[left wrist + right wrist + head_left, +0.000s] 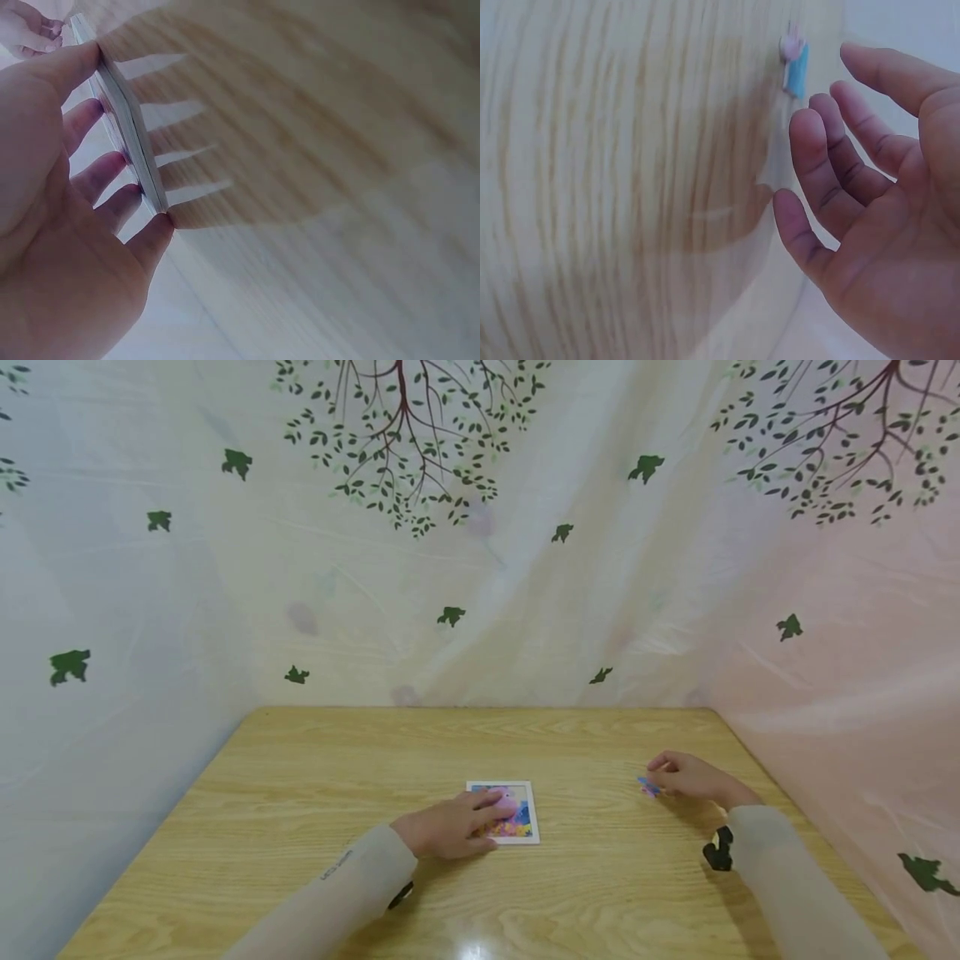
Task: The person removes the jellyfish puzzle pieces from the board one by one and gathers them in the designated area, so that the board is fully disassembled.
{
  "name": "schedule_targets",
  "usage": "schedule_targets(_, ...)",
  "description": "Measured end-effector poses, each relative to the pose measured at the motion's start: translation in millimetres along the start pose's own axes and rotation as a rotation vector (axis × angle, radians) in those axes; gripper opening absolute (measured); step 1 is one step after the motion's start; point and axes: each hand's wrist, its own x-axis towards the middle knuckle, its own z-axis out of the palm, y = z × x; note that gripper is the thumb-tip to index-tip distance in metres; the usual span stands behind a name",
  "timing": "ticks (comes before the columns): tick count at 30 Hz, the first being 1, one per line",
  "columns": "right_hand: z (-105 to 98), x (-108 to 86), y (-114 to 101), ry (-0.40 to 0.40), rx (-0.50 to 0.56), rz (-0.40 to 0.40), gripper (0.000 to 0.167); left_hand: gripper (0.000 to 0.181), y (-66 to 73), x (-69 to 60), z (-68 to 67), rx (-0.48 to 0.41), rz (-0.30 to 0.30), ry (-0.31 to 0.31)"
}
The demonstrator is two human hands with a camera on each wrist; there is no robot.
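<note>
A white-framed square puzzle with a bright pink, blue and yellow picture lies on the table in the head view. My left hand rests on its left part with fingers spread. In the left wrist view, the left hand touches the thin puzzle board with its fingertips. Further right, my right hand is beside a small blue and pink piece. The right wrist view shows the right hand with loosely bent, parted fingers, and the piece beyond the fingertips, not gripped.
The wooden table extends around both hands. Behind it hangs a pale curtain printed with branches and green leaves, which also runs along both sides.
</note>
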Motion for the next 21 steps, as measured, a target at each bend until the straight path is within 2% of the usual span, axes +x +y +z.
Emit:
schedule_targets(7,7.8,6.7,-15.2,0.019,-0.030,-0.022,0.034,0.060,-0.7,2.1,2.0,0.010,0.005,0.019)
schedule_targets(13,16.8,13.1,-32.6,-0.026,0.021,-0.045,0.033,0.060,-0.9,2.0,2.7,-0.018,0.000,0.046)
schedule_targets(17,22.4,17.4,-41.9,-0.039,0.015,-0.064,0.030,0.058,-2.3,-0.6,1.9,-0.020,-0.010,0.064)
schedule_targets(21,29.1,21.3,-49.7,-0.044,-0.017,-0.070,0.026,0.057,-3.5,-4.4,-0.5,0.014,-0.026,0.079)
